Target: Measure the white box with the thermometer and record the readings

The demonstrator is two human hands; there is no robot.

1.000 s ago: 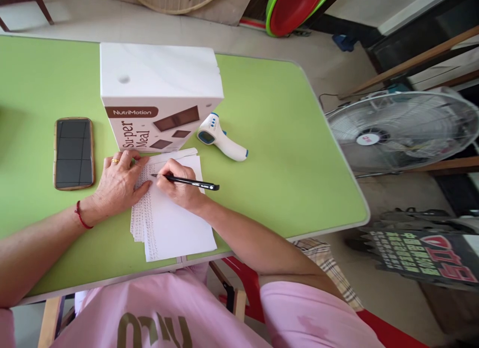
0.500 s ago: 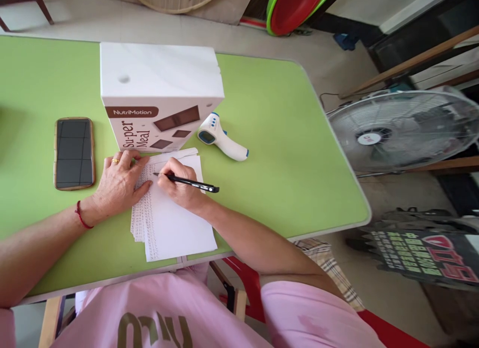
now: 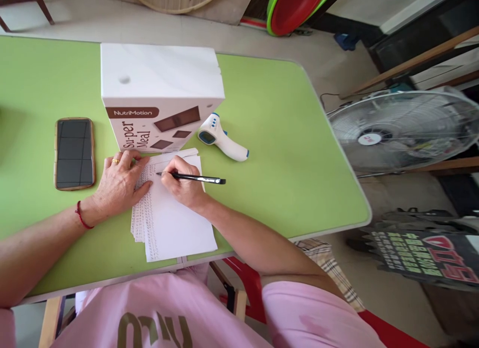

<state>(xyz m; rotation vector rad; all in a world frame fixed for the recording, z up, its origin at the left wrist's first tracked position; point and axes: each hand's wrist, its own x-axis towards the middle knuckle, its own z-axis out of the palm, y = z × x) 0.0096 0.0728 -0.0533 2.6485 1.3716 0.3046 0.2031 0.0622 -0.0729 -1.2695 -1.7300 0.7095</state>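
A black pen (image 3: 200, 178) is pinched in my right hand (image 3: 183, 186), its tip at the upper part of a white paper sheet (image 3: 179, 223). Rows of small handwriting run down the left side of that sheet. Beneath it, more written sheets (image 3: 138, 221) stick out to the left. My left hand (image 3: 121, 181) lies on the papers' upper left edge, fingers spread and thumb apart, holding nothing. Just beyond the fingers stands a white NutriMotion box (image 3: 164, 96).
Right of the box lies a white and blue infrared thermometer (image 3: 224, 141). A smartphone (image 3: 75, 153) in a brown case rests left of my left hand. These stand on a green table (image 3: 292, 163). Past its right edge is a fan (image 3: 396, 131).
My right hand has shifted slightly to the right along the sheet, and the pen now lies flatter with its tip further right. My left hand stays in place.
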